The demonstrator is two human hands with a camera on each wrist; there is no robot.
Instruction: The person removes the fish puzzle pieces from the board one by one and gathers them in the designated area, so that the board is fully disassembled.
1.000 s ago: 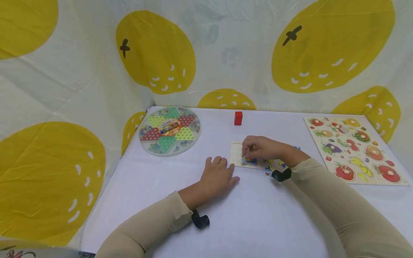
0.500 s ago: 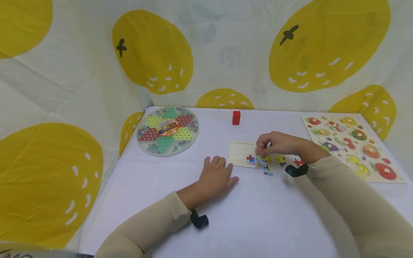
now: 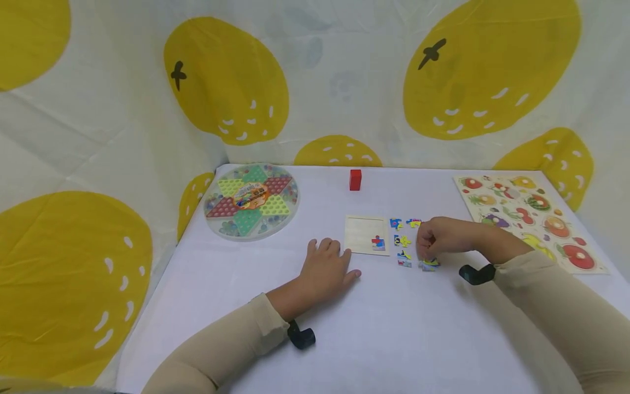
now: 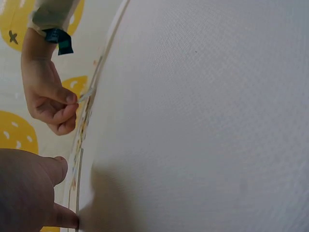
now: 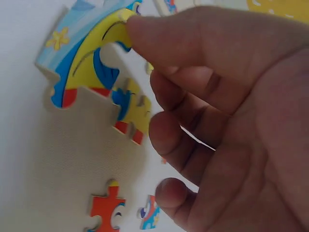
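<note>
My right hand (image 3: 445, 239) pinches a jigsaw piece (image 5: 84, 58), blue and yellow with a small starfish, between thumb and fingers. In the right wrist view the piece tilts up over the table, and other pieces lie below it, among them a red jigsaw piece (image 5: 107, 208). Left of this hand, several loose pieces (image 3: 402, 241) are laid out beside a pale wooden puzzle tray (image 3: 361, 227). One red and blue piece (image 3: 378, 243) lies inside the tray at its lower right. My left hand (image 3: 325, 272) rests with fingers spread, fingertips at the tray's lower left corner.
A round Chinese checkers board (image 3: 252, 202) with marbles is at the back left. Behind the tray stands a red block (image 3: 355, 180). A fruit peg puzzle board (image 3: 529, 219) lies on the right, and a fruit-print cloth (image 3: 344, 98) hangs behind the table.
My right hand has moved right from the tray, across the loose pieces, and now pinches a piece at their right side. The red and blue piece stays in the tray. The left hand stays put.
</note>
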